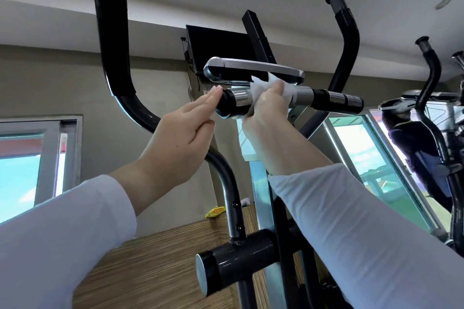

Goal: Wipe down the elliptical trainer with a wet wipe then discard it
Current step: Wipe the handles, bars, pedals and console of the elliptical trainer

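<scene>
You're working the wet wipe (258, 88) around the fixed handlebar (326, 99) of the elliptical trainer (241, 256). Your right hand (266, 110) is curling over the bar with the wipe bunched under the palm, just below the console (251, 68). Your left hand (185, 128) is lying flat and holding nothing, fingers straight and together, fingertips touching the black end of that bar.

The wipe is looking soft, limp and light, so it's likely going to bunch and skate on those shiny chrome sections rather than grip. You're best off keeping it spread under your fingers and wrapping it round the tube. How far the wipe is reaching round the far side I can't quite tell, since your hand is covering it. The bar itself is looking rigid, so it should be taking firm pressure.

By my reading you're mid-wipe, with the right half of the bar, the swing arms (110, 32) and the console yet to cover, and the discarding coming after that
</scene>
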Demonstrator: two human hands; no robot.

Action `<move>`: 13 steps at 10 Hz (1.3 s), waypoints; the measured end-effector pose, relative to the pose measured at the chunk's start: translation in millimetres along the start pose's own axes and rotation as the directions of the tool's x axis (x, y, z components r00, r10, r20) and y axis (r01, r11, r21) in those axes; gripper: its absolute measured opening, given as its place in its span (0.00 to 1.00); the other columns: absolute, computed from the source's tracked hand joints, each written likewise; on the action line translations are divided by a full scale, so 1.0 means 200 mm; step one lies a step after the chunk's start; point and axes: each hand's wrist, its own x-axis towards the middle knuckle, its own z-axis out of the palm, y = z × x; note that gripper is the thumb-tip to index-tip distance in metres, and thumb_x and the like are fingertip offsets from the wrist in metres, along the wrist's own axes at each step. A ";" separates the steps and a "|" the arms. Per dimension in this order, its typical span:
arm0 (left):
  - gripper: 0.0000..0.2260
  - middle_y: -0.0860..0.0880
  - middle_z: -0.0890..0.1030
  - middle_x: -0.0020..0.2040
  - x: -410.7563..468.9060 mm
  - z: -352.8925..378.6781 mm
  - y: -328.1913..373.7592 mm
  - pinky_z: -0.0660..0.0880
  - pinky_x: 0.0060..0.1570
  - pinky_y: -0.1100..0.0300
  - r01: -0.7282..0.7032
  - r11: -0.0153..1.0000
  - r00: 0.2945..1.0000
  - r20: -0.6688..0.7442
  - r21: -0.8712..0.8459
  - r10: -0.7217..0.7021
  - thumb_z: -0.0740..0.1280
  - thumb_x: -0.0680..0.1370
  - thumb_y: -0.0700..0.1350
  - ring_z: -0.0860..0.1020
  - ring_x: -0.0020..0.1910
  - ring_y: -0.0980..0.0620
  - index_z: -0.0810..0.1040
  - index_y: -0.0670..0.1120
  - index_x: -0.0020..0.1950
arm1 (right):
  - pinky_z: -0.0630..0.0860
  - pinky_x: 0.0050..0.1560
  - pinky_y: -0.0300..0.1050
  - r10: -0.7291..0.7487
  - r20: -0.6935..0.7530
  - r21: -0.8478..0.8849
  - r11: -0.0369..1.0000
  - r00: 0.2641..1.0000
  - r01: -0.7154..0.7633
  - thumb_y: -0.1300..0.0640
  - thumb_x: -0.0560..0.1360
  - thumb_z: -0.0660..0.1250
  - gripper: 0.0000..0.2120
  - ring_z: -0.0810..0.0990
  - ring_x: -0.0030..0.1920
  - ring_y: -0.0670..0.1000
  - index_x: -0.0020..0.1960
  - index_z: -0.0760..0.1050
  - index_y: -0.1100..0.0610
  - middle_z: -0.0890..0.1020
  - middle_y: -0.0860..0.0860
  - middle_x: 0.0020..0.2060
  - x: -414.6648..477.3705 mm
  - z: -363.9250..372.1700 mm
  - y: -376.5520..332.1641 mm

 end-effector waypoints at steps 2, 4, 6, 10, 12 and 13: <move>0.22 0.55 0.69 0.70 0.00 0.01 0.01 0.57 0.65 0.78 0.001 1.000 1.000 -0.002 -0.015 -0.001 0.57 0.80 0.35 0.60 0.66 0.77 0.65 0.47 0.74 | 0.65 0.69 0.50 -0.041 0.011 0.053 0.998 0.999 0.040 0.40 0.81 0.54 0.27 0.71 0.67 0.58 0.70 0.65 0.59 0.75 0.55 0.64 -0.05 -0.04 -0.05; 0.22 0.44 0.74 0.68 -0.01 -0.01 0.02 0.63 0.68 0.64 0.053 0.995 0.998 0.026 -0.080 -0.051 0.55 0.79 0.36 0.67 0.68 0.57 0.66 0.46 0.74 | 0.74 0.53 0.49 0.062 0.057 0.048 0.997 0.996 -0.065 0.31 0.75 0.57 0.33 0.80 0.51 0.60 0.59 0.73 0.61 0.82 0.57 0.51 -0.17 0.08 0.12; 0.24 0.55 0.67 0.72 0.00 -0.01 0.00 0.57 0.68 0.74 0.046 0.993 0.998 0.038 -0.105 -0.042 0.55 0.79 0.33 0.61 0.71 0.68 0.65 0.46 0.74 | 0.70 0.66 0.53 0.040 0.018 0.011 0.999 0.999 -0.040 0.32 0.76 0.56 0.35 0.76 0.61 0.58 0.64 0.69 0.62 0.78 0.54 0.59 -0.13 0.05 0.09; 0.21 0.54 0.70 0.71 0.02 -0.04 -0.01 0.60 0.70 0.69 0.055 0.985 0.996 0.081 -0.162 -0.043 0.55 0.79 0.40 0.64 0.70 0.65 0.68 0.46 0.72 | 0.60 0.73 0.58 -0.046 0.228 0.061 0.998 0.972 0.033 0.34 0.79 0.41 0.34 0.65 0.73 0.59 0.77 0.57 0.52 0.65 0.55 0.74 -0.17 0.04 0.14; 0.20 0.55 0.69 0.71 0.01 -0.04 -0.01 0.60 0.70 0.68 0.030 0.992 0.997 0.072 -0.126 -0.021 0.55 0.80 0.41 0.64 0.70 0.65 0.67 0.46 0.73 | 0.66 0.68 0.55 0.002 -0.047 0.114 0.994 0.999 0.003 0.34 0.78 0.53 0.35 0.74 0.63 0.62 0.70 0.66 0.62 0.77 0.59 0.58 -0.11 0.08 0.09; 0.20 0.54 0.69 0.71 0.01 -0.03 -0.01 0.59 0.70 0.68 0.031 0.990 0.998 0.061 -0.134 -0.023 0.55 0.81 0.39 0.64 0.71 0.64 0.67 0.46 0.73 | 0.61 0.71 0.56 -0.108 0.017 -0.026 0.994 0.994 0.109 0.41 0.83 0.44 0.28 0.66 0.72 0.61 0.76 0.59 0.56 0.67 0.58 0.72 -0.13 0.00 0.04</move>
